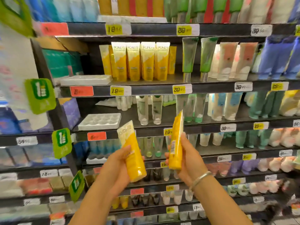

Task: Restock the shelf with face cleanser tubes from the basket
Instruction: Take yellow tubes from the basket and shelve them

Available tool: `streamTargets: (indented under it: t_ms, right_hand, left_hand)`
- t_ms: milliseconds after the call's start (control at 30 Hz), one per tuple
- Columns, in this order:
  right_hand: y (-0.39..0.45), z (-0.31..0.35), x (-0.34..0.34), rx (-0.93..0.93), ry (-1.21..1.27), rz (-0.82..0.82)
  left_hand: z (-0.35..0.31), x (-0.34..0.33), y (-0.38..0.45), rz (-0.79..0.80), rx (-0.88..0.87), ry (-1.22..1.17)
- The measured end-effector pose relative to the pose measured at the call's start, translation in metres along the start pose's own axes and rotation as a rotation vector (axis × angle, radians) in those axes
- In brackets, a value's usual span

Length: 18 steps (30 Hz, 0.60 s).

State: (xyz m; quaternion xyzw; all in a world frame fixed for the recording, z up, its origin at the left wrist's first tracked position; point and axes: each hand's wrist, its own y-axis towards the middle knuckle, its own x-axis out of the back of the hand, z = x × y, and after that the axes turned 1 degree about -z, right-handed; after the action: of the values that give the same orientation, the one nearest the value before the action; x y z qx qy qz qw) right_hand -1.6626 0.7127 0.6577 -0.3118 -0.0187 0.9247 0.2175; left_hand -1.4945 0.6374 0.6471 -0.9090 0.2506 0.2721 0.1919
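Observation:
My left hand (118, 161) grips a yellow and white face cleanser tube (132, 148), cap end down and tilted left. My right hand (186, 156) holds a second yellow tube (176, 140) edge-on, barcode facing me. Both are raised in front of the lower shelves. Higher up, a row of matching yellow tubes (141, 60) stands on a dark shelf (154, 90) above a 19 price tag. The basket is out of view.
Green tubes (190, 57) and pink-white tubes (235, 60) stand right of the yellow row. An empty white tray (84, 79) lies left of it, another tray (99, 121) one shelf below. Green promo tags (40, 95) stick out at the left upright.

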Motion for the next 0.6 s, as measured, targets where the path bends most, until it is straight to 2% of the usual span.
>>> streamTargets:
  t_ms: [167, 267, 400, 600]
  right_hand:
    - [0.036, 0.018, -0.026, 0.073, 0.023, 0.129]
    - [0.066, 0.033, -0.036, 0.164, -0.104, 0.247]
    - [0.110, 0.070, -0.057, 0.228, -0.142, 0.390]
    - [0.176, 0.129, -0.097, 0.300, -0.253, 0.432]
  left_hand:
    - [-0.043, 0.001, 0.025, 0.099, -0.170, 0.197]
    - [-0.069, -0.005, 0.048, 0.071, -0.282, 0.253]
    - [-0.107, -0.020, 0.084, 0.032, -0.397, 0.297]
    - [-0.171, -0.050, 0.127, -0.052, -0.488, 0.374]
